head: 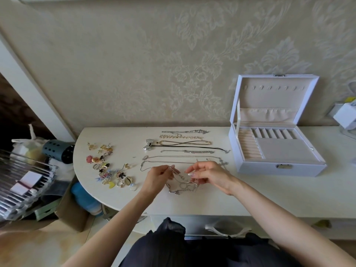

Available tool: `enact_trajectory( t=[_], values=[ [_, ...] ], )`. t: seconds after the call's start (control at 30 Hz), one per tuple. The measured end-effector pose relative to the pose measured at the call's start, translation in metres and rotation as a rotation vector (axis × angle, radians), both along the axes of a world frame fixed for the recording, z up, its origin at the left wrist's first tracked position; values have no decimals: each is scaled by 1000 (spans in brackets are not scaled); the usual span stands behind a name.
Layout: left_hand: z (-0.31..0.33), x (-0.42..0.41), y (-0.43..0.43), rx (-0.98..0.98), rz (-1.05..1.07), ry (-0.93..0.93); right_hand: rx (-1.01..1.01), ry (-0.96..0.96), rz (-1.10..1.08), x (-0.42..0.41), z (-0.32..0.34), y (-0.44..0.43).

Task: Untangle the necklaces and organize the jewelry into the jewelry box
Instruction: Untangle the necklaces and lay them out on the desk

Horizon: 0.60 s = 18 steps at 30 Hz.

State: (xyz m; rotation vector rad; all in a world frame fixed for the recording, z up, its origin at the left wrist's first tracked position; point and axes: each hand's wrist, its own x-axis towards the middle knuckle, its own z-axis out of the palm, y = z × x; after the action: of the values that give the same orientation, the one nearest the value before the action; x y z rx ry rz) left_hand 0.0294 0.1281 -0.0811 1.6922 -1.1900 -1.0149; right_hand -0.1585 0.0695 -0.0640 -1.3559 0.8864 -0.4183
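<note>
A knot of tangled silver necklaces (182, 185) lies on the white table (212, 197) just in front of me. My left hand (159, 177) pinches a strand at its left side and my right hand (207, 173) pinches another strand at its right, both lifted slightly above the tabletop. Behind them several necklaces (185, 147) lie stretched out in separate rows, one with a silver bow pendant (148, 145). The white jewelry box (277, 147) stands open at the right, its beige compartments showing. A heap of rings, earrings and brooches (109, 166) sits at the left.
The table's rounded left edge drops off to a cluttered floor with a dark perforated bin (57, 151), a clear ridged tray (25, 182) and a blue bag (84, 197). A white object (344, 114) sits at the far right by the wall.
</note>
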Motion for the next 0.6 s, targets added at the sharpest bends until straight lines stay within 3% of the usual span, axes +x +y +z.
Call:
enact_trajectory(
  t=[0.23,0.47,0.6],
  values=[
    [-1,0,-1,3,44,-38,-10,45,78,2,2,4],
    [-6,8,3,80,-73,-392,-92,31,54,0,5,3],
    [-2,3,6,63,-52,-495,-116,25,63,2,7,3]
  ],
)
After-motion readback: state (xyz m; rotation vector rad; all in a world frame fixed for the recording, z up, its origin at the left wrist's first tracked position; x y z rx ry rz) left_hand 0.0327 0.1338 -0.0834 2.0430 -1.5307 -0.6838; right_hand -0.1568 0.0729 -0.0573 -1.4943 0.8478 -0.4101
